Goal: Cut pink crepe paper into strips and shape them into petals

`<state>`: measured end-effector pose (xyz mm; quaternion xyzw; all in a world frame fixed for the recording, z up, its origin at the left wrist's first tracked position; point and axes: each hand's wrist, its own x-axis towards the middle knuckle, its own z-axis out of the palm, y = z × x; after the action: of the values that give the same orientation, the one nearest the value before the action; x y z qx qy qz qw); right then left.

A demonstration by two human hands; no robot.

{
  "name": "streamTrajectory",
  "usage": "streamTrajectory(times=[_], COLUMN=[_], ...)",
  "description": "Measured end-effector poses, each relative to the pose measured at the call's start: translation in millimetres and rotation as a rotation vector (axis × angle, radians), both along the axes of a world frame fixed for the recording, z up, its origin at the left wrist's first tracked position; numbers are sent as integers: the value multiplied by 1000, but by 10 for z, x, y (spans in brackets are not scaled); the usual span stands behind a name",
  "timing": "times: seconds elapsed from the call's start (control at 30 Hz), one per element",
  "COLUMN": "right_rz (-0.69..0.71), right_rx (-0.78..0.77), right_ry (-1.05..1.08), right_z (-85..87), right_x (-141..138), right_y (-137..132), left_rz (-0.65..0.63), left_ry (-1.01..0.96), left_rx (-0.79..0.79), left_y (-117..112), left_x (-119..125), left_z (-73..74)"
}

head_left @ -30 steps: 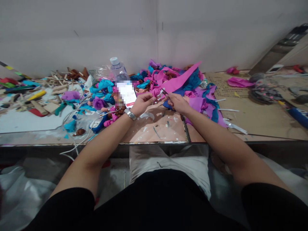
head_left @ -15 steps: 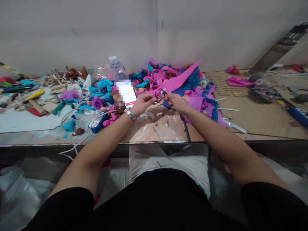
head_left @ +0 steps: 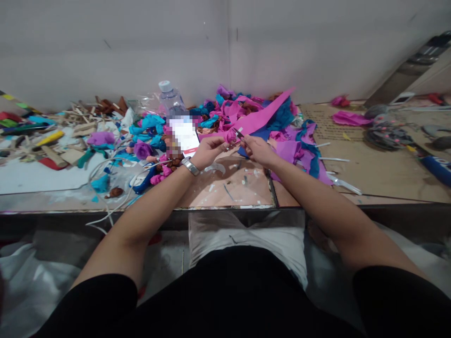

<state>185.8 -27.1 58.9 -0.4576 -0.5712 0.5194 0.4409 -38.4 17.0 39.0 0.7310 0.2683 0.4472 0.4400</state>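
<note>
Behind the messy table (head_left: 243,190) I see a plain pale wall (head_left: 141,42), and near the middle of the table a phone (head_left: 190,134) is lit up. Just to the right of the phone, the person's two hands are close together but do not touch. Thumb and finger of the left hand (head_left: 207,151) pinch a small crumpled pink piece (head_left: 230,136), which is right of the phone too. On that wrist is a silver band (head_left: 190,166). Fingers of the right hand (head_left: 259,149) are closed around a thin dark thing (head_left: 239,134), and its tip points at the pink piece; it is too small for me to tell what it is. Behind the phone stands a clear bottle (head_left: 171,99) with a white cap. To the right of the phone, a long pink strip (head_left: 262,117) lies behind the hands, and farther right are purple sheets (head_left: 291,152). Left of the phone I see crumpled blue paper (head_left: 151,123), and farther left, a yellow thing (head_left: 51,138). White cord (head_left: 105,217) hangs over the table's edge, to the left and in front of the phone.
</note>
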Motion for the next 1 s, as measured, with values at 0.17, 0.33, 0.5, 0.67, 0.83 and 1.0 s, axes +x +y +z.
streamTrajectory(times=[0.17, 0.33, 0.5, 0.67, 0.83, 1.0], right_rz=[0, -14, -14, -13, -15, -16], right_rx=[39, 37, 51, 77, 96, 108], right_ry=[-29, -36, -44, -58, -62, -78], right_z=[-10, 1, -14, -38, -51, -51], right_x=[-6, -17, -9, 0, 3, 0], right_y=[-7, -13, 4, 9, 4, 1], left_rz=[-18, -8, 16, 18, 5, -6], left_ry=[1, -5, -9, -12, -6, -1], left_rx=[13, 1, -13, -1, -10, -22], left_y=[3, 1, -5, -5, -5, -19], left_x=[-2, -4, -3, 1, -3, -4], left_z=[-11, -15, -14, -8, -8, 13])
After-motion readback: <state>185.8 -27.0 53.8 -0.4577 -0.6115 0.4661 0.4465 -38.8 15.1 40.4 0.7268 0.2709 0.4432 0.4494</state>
